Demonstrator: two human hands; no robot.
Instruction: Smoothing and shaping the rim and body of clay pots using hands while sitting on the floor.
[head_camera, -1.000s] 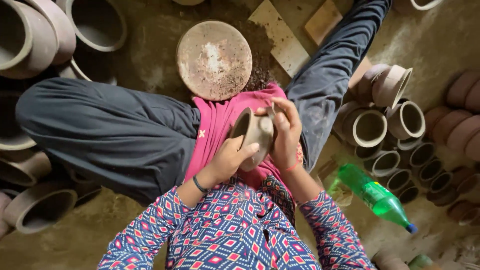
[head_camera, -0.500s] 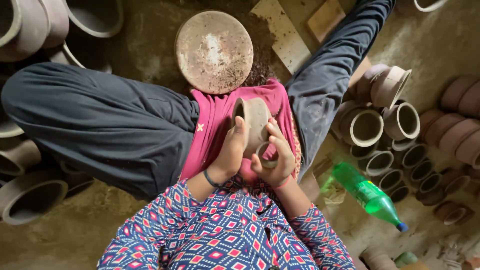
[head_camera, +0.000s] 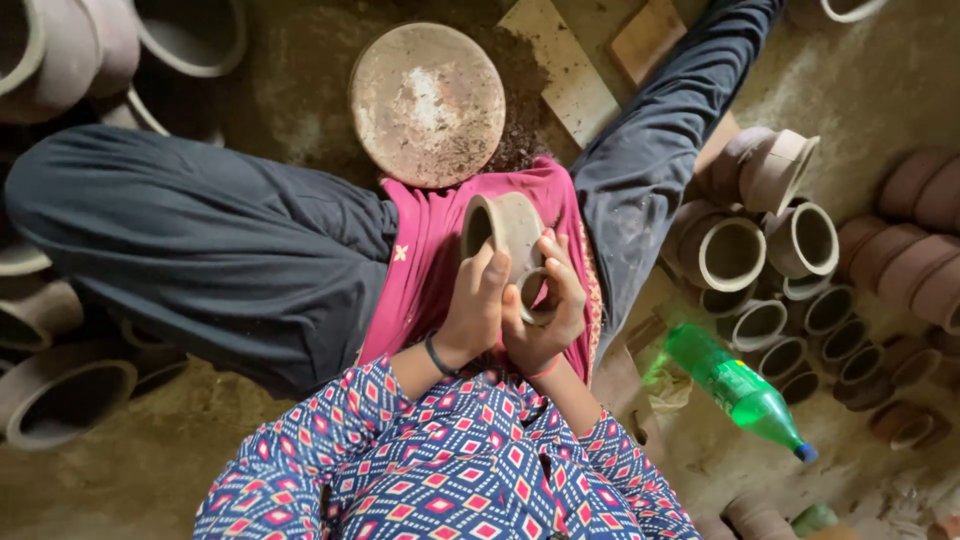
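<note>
While both hands clamp the pot (head_camera: 508, 232) over the pink lap cloth (head_camera: 430, 260), steady even pressure from the left hand (head_camera: 475, 305) and right hand (head_camera: 545, 310) seems wise. Beyond the grip lies a round disc (head_camera: 428, 103); right of it stand empty pots (head_camera: 735, 255) and a green bottle (head_camera: 735, 388).

Light was dim, soft, warm, approx. even; brightest on dusty floor at right, darkest top left among big pots (head_camera: 60, 50). Shadows weak, no hard edges. Slight glare on green bottle (head_camera: 735, 385). Centre sharp; edges stretched by wide lens, corners soft
</note>
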